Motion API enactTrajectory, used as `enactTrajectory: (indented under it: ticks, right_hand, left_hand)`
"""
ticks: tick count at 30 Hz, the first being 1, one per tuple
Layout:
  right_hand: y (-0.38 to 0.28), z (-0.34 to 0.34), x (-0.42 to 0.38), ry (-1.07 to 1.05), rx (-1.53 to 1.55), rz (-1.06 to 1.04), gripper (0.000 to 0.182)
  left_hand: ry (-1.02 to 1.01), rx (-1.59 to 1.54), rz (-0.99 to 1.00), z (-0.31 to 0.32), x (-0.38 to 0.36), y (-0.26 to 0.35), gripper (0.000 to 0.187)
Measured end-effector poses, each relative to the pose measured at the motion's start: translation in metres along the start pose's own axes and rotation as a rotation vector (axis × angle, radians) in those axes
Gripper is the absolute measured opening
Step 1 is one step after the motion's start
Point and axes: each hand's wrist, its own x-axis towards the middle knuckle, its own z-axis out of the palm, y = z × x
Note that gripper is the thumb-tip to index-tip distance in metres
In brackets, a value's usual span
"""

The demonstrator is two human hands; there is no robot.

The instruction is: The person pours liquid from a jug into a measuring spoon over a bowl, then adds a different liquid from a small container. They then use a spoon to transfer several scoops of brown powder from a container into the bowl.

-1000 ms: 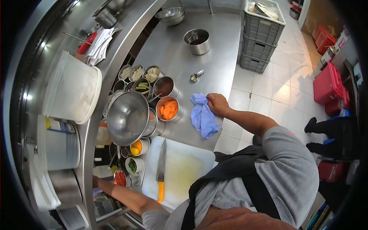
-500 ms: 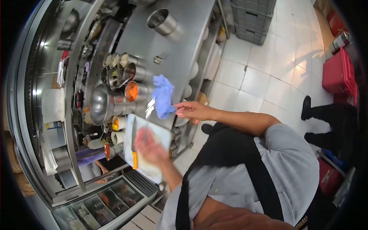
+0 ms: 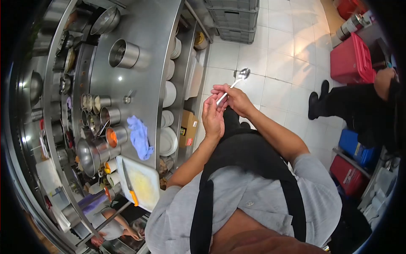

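A metal spoon is held in front of the apron, its bowl pointing away from the body. My right hand is closed round its handle. Beside it, my left hand is turned palm up with its fingers apart, close to the end of the handle. On the steel counter to the left lies a crumpled blue cloth. Nearer the body is a white cutting board with a yellowish wet patch, and a knife with an orange handle lies along its left side.
Metal containers of ingredients, one holding orange food, stand beside the cloth. A tall steel pot is farther along the counter. Plates fill the shelf below. Another person's legs are at the right, near a red cooler.
Both hands have come together in front of the apron, leaving the board and the cloth. The spoon now shows in my right hand. The view has shifted, so the counter appears farther left.
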Motion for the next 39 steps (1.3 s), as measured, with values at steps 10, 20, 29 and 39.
enactTrajectory:
  ticks: [10, 20, 29, 39]
  right_hand:
    - [-0.002, -0.294, 0.038, 0.935, -0.413, 0.162, 0.044]
    - [-0.035, -0.346, -0.110, 1.351, -0.436, 0.787, 0.056]
    - [-0.084, -0.414, -0.078, 1.175, -0.483, 0.902, 0.060]
    - [-0.181, -0.396, 0.065, 0.604, -0.991, 0.727, 0.055]
  left_hand:
    - [0.358, 0.220, -0.261, -0.092, 0.341, -0.091, 0.027]
    - [0.796, -0.040, -0.482, -0.187, 0.699, -0.184, 0.046]
    - [0.927, -0.117, -0.011, -0.264, 0.765, -0.257, 0.043]
    - [0.731, 1.098, -0.361, -0.155, 0.507, -0.218, 0.062]
